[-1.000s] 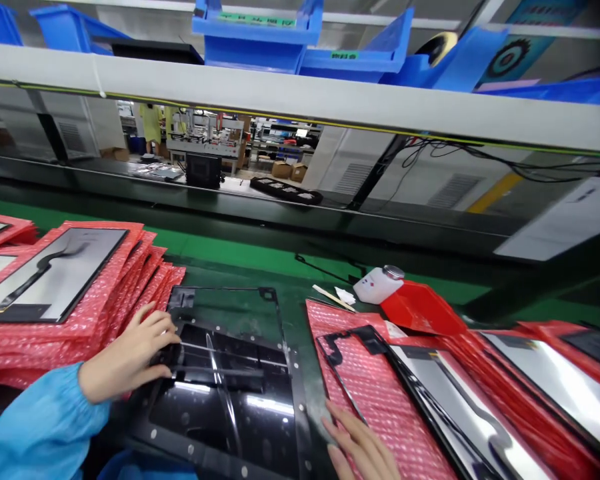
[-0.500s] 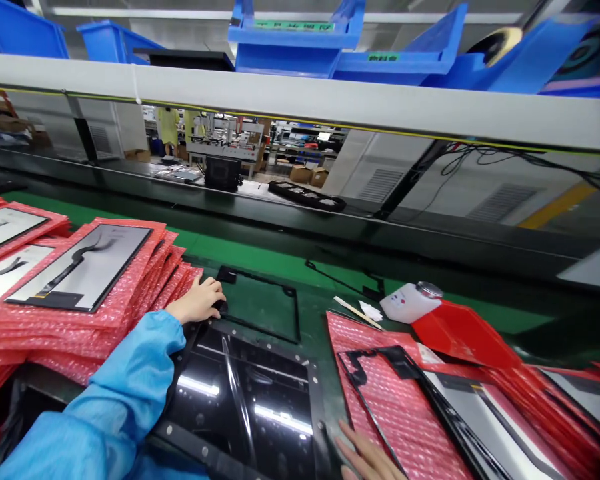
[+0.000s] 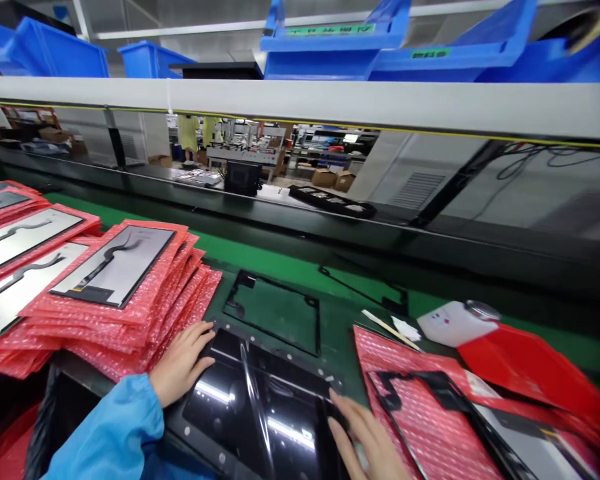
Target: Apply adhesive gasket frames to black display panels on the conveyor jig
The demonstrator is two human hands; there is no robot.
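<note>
A glossy black panel in a dark fixture point(image 3: 260, 407) lies at the bottom centre, with light reflections across it. My left hand point(image 3: 183, 363) rests at the fixture's upper left edge, fingers apart. On its right edge lies my right hand point(image 3: 365, 433), fingers spread and nothing visibly held. Behind the fixture a thin black frame point(image 3: 319, 327) lies flat on the green mat. Another black frame point(image 3: 450, 393) lies on pink bubble wrap point(image 3: 375, 353) at the right.
Pink bubble-wrap sleeves with display panels point(image 3: 125, 267) are stacked at the left. A white bottle point(image 3: 443, 323) and a red sheet point(image 3: 525, 373) are at the right. Blue bins point(image 3: 330, 63) stand on the shelf point(image 3: 300, 100) above.
My left hand has moved from the fixture's far corner down toward its left edge. My right hand has come up onto the right edge. The view has shifted left.
</note>
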